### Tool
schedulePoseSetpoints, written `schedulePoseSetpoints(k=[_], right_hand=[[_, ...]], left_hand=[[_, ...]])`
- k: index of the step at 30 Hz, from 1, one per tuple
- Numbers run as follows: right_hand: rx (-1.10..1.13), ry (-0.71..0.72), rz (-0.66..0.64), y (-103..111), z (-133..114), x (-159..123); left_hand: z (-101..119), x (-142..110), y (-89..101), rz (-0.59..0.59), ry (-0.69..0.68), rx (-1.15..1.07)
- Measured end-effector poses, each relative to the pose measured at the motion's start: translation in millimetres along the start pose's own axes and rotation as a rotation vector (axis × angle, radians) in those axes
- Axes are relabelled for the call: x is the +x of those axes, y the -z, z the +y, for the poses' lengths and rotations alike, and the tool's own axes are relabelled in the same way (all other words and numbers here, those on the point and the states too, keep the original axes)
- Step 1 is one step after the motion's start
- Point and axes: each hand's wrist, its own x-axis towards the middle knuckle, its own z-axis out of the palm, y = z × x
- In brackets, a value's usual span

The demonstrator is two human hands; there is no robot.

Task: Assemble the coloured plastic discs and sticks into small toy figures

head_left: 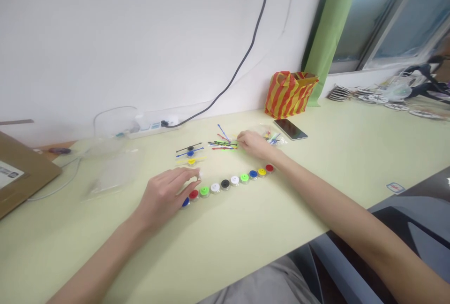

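My left hand (165,196) hovers over the near end of a curved row of small round plastic caps (225,184) in several colours. Its thumb and fingers pinch a small white piece (199,174). My right hand (255,145) rests farther back, its fingertips next to a loose pile of thin coloured plastic sticks (223,143). Whether those fingers grip a stick is hidden. To the left of the pile lie a black stick with a cap (190,148), a blue one (190,153) and a yellow one (191,161).
A clear bag of small parts (272,136) and a black phone (290,129) lie on the pale desk (225,247). A striped plastic bag (288,95) stands against the wall. Clear plastic bags (112,168), a power strip (153,126) and a cardboard box (24,172) are at the left.
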Motion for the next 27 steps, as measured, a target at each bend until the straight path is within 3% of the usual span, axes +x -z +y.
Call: schedulePoseSetpoints(k=[11,15,19,24,27], right_hand=[[0.107,-0.09,0.369,1.3,5.3,2.0],[0.205,-0.076,0.489,4.4,-5.4,-0.4],[0.494,0.042,0.618,8.9,-44.4,-9.9],[0.762,0.182,0.562,16.1,-110.1,-37.1],[0.9,0.223,0.545,21.2,-135.1,-51.9]], left_hand=[[-1.9,-2.6,-2.0,0.004,-0.003,0.019],[0.0,-1.3,-1.2,0.011,0.025,0.022],[4.5,0.4,0.4,0.033,0.073,0.0],[5.4,-0.8,-1.2,0.115,0.063,-0.002],[3.3,-2.6,-2.9,0.137,0.005,-0.009]])
